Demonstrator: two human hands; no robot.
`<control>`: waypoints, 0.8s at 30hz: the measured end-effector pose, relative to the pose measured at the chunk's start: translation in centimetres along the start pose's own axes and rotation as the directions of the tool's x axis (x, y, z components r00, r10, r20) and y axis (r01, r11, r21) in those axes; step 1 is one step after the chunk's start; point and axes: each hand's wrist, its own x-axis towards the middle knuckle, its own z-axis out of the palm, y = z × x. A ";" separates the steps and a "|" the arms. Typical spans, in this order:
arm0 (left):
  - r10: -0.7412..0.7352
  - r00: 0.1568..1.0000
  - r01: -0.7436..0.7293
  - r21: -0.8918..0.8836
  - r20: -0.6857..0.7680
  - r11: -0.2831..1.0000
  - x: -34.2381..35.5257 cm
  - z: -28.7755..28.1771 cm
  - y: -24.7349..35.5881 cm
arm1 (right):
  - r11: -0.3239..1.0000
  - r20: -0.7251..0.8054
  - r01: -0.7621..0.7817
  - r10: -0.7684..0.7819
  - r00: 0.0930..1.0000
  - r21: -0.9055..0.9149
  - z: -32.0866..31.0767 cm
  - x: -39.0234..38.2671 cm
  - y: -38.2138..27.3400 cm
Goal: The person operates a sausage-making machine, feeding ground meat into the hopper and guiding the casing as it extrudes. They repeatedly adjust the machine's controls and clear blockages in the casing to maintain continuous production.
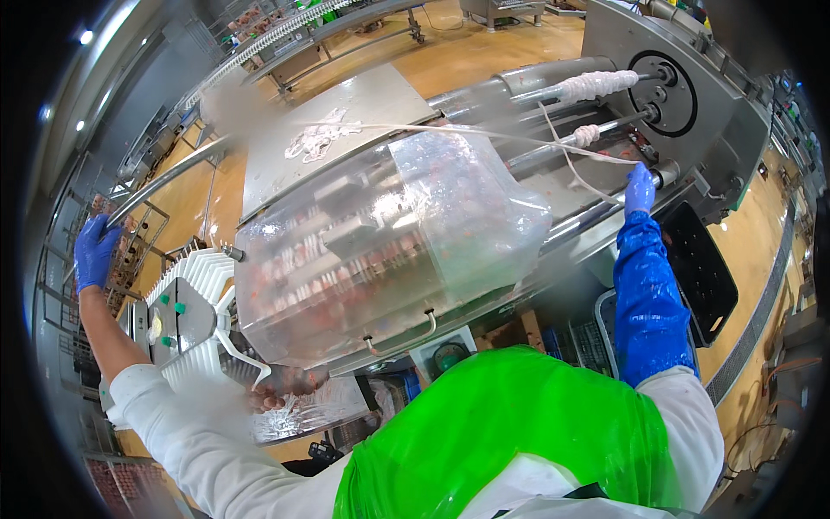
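Note:
My left hand (93, 251), in a blue glove, is raised far out to the left and its fingers are closed around a long metal rod (173, 177) near a wire rack. My right hand (640, 189), blue-gloved above a blue sleeve cover, reaches to the right end of a steel machine. Its fingers pinch a pale casing strand (581, 177) running from the horizontal tubes (596, 85). Between my arms sits a clear plastic guard (363, 251) with a clear bag (471, 203) draped over it.
A white ribbed conveyor end with green knobs (186, 311) sits at the lower left. A black crate (702, 272) lies at the right below the machine. Conveyor lines (285, 35) cross the yellow floor at the back. My green apron (510, 432) fills the bottom.

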 end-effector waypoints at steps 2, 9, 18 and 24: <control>-0.070 0.996 0.080 0.212 -0.052 0.974 -0.6 -0.7 -2.1 | 0.974 0.154 -0.160 0.135 0.979 0.158 0.2 1.1 0.5; -0.169 0.982 0.183 0.243 -0.079 0.953 -2.1 -0.9 0.3 | 0.970 0.584 0.164 -0.031 0.811 -0.177 -2.7 0.0 -11.2; 0.156 0.982 -0.135 -0.180 0.106 0.974 -7.4 0.5 30.0 | 0.831 -0.093 0.472 -0.467 0.879 0.295 -14.0 -4.9 -20.5; 0.771 0.634 -0.747 -0.212 0.056 0.630 -8.1 5.5 47.6 | 0.709 0.110 0.606 -0.678 0.727 0.362 -21.5 -9.4 -27.5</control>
